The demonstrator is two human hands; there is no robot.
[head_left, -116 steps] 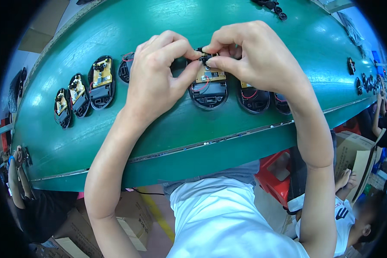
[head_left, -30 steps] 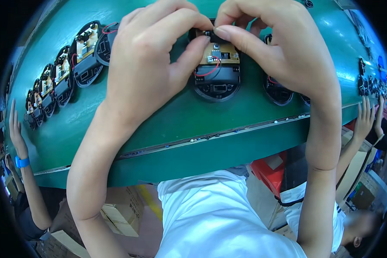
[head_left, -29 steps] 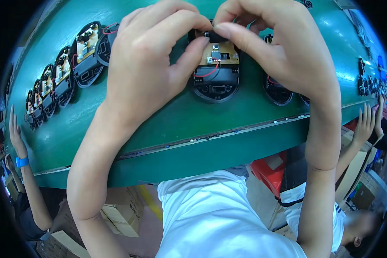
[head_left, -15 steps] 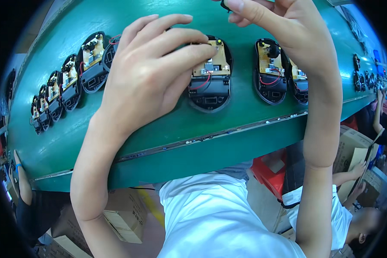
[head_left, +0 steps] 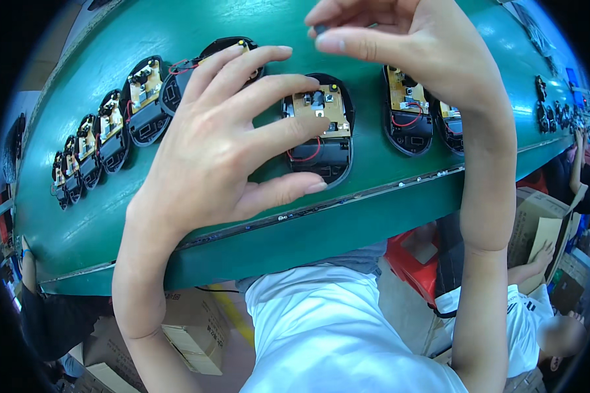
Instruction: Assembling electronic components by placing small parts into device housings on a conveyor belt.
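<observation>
1. Worktop (head_left: 177,216): green surface, row of open black oval housings along it, each with a tan circuit board and red wires inside.
2. Centre housing (head_left: 321,141): lies flat on the worktop near its front edge, directly under both hands. Board sits in the upper half, red wire loops in the lower black half.
3. Left hand (head_left: 223,150): fingers spread wide, palm down, holding nothing. Index and middle fingertips rest on the left edge of the centre housing; thumb lies on the worktop just below it.
4. Right hand (head_left: 400,46): raised above the centre housing, thumb and forefinger pinched on a small dark part (head_left: 320,29). Part is too small to identify.
5. Neighbour housing (head_left: 408,118): just to the right of the centre one, untouched, partly behind the right wrist.
6. More housings (head_left: 111,131) trail off to the left, one partly covered by the left fingers.
7. Cardboard boxes (head_left: 190,334) on the floor below the worktop; red stool (head_left: 416,265) to the right.
</observation>
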